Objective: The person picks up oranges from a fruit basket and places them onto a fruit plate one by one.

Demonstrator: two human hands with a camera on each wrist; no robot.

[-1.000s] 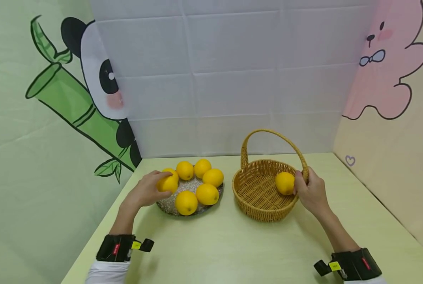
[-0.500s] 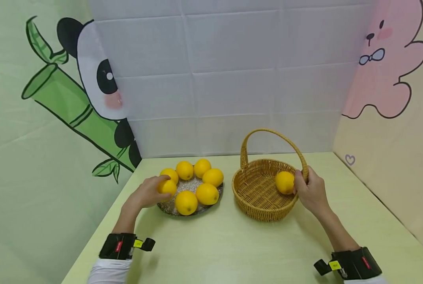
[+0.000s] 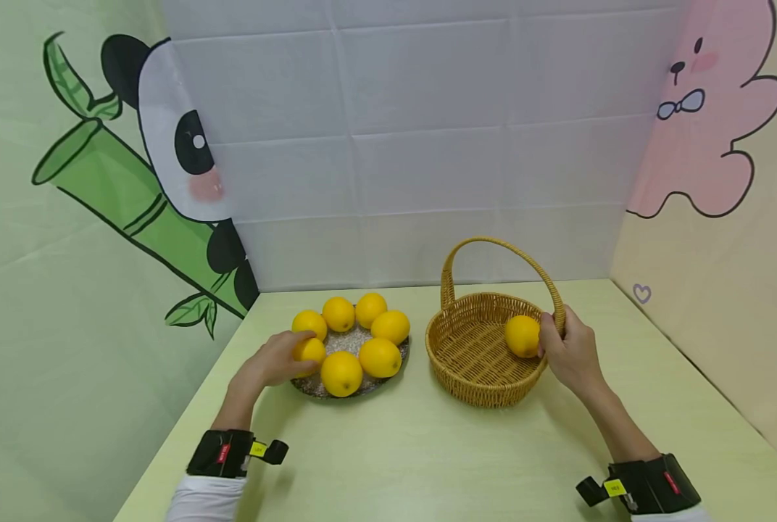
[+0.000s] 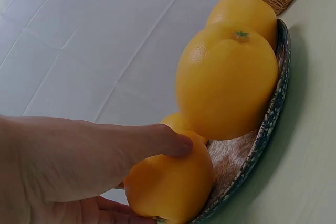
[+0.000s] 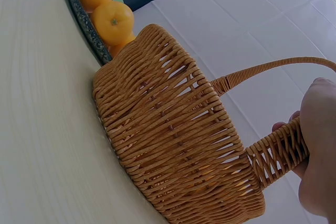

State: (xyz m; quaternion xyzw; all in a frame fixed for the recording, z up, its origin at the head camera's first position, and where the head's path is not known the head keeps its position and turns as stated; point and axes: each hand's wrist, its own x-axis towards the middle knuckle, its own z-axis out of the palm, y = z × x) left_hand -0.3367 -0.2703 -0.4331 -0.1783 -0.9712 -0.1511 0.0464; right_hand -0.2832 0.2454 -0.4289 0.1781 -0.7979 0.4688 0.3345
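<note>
Several oranges form a ring on a speckled dark-rimmed plate [image 3: 349, 341]. My left hand [image 3: 277, 359] holds the orange [image 3: 310, 354] at the plate's left side. In the left wrist view, the thumb [image 4: 163, 141] lies across this orange [image 4: 176, 182], and some fingers show behind it. The orange sits at the plate's rim. On the right stands a wicker basket [image 3: 460, 362] with one orange [image 3: 522, 336] inside. My right hand [image 3: 572, 354] grips the base of the basket's handle [image 5: 281, 150]; some of its fingertips are hidden behind the wicker.
Another orange [image 3: 341, 373] lies at the plate's front, close to the left hand. A strip of pale table [image 3: 421, 449] separates plate and basket. Behind them hangs a light cloth backdrop [image 3: 421, 174], and printed side walls border the table.
My left hand has moved down and slightly nearer with the orange, which now sits lower on the plate's left side. The right hand and the basket stay in place.
</note>
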